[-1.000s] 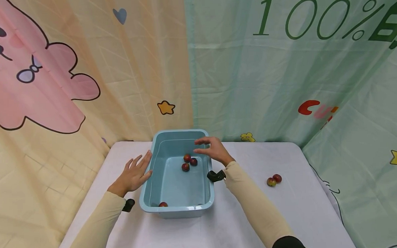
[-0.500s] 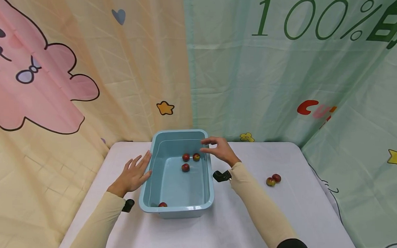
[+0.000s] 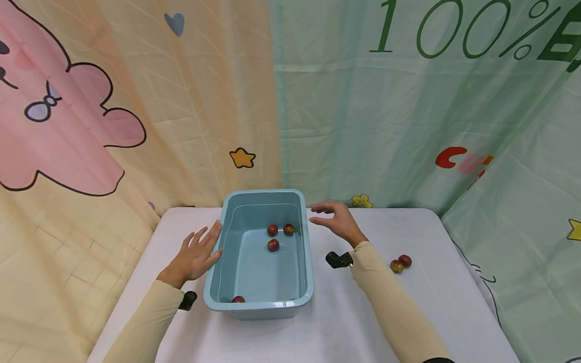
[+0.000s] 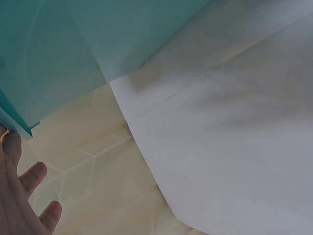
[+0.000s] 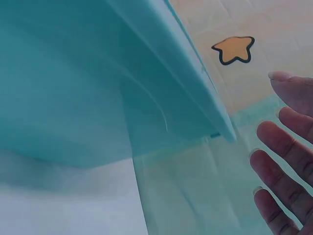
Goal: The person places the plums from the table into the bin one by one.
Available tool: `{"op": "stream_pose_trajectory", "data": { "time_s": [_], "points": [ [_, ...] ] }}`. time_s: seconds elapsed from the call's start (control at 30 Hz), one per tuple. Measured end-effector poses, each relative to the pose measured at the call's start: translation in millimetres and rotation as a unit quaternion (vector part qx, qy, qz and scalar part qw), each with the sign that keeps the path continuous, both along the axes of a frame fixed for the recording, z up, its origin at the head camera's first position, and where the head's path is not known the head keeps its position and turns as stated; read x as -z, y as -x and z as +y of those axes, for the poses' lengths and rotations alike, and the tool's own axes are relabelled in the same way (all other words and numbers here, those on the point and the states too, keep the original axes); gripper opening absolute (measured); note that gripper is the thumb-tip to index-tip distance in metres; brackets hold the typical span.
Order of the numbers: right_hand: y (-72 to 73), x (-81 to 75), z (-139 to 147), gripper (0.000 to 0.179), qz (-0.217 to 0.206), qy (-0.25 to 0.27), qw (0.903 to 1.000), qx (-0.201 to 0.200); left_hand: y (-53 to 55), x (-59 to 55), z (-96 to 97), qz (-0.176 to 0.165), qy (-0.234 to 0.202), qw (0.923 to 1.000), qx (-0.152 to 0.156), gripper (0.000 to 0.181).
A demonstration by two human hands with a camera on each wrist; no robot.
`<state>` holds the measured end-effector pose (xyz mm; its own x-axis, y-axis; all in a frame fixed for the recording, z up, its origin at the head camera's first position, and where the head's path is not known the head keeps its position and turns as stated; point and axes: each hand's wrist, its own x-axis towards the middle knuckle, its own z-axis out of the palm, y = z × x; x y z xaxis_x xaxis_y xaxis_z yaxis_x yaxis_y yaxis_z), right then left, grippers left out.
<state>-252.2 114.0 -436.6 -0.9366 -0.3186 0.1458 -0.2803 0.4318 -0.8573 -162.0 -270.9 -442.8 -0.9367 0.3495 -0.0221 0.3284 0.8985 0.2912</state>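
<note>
A light blue plastic basin [image 3: 258, 305] stands on the white-covered table. Three small red plum-like fruits lie inside towards the far right: one fruit [image 3: 272, 230], a greenish-red fruit [image 3: 289, 229] by the right wall, and a nearer fruit [image 3: 273, 245]. Another fruit [image 3: 238, 299] is half hidden behind the near rim. My left hand [image 3: 192, 259] rests against the basin's left rim with its fingers spread. Just outside the right rim hovers my right hand [image 3: 337, 221], thumb and fingers apart and nothing between them; the right wrist view shows it clear of the basin's wall [image 5: 98, 98].
On the table's right side lie two touching fruits, a reddish one [image 3: 405, 261] and a greener one [image 3: 396, 266]. Printed curtains [image 3: 211, 99] hang close behind the table [image 3: 353, 329]. A dark cable [image 3: 491, 297] runs along the right edge.
My right hand has moved right, from above the basin to outside its right rim. One fruit in the basin rolled to the right wall, away from the other two. My left hand stayed put.
</note>
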Motion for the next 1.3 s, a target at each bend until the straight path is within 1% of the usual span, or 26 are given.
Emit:
{"op": "stream_pose_trajectory", "data": {
  "time_s": [0.27,0.47,0.6,0.8,0.93,1.1,1.2,1.3],
  "points": [
    [-3.8,5.2,23,0.040,-0.006,-0.007,0.9994,0.033,-0.6,-0.1,-0.8,-0.002,-0.003,1.0000,0.000,0.069],
    [-5.4,12.2,41,0.040,0.002,-0.004,0.9990,0.045,0.0,-0.9,-0.9,0.004,-0.003,1.0000,0.004,0.069],
    [-8.5,16.1,50,0.040,-0.001,-0.004,0.9984,0.057,0.5,-0.1,-0.3,0.011,-0.006,0.9999,0.006,0.068],
    [-12.7,20.5,61,0.038,-0.008,-0.006,0.9971,0.075,1.2,1.5,-0.6,0.011,-0.005,0.9999,0.007,0.068],
    [-15.5,24.5,68,0.038,-0.010,-0.013,0.9961,0.087,1.1,1.3,-0.8,0.008,-0.001,1.0000,0.004,0.068],
    [-18.1,30.0,79,0.037,-0.001,-0.013,0.9957,0.092,1.5,1.2,-2.0,-0.004,0.002,1.0000,0.001,0.069],
    [-20.2,32.3,85,0.037,0.010,-0.012,0.9954,0.094,1.9,2.2,-2.7,-0.005,0.004,1.0000,-0.001,0.069],
    [-23.1,35.2,91,0.039,0.008,-0.015,0.9946,0.102,2.8,3.1,-2.5,-0.006,0.004,1.0000,0.000,0.069]
  ]
}}
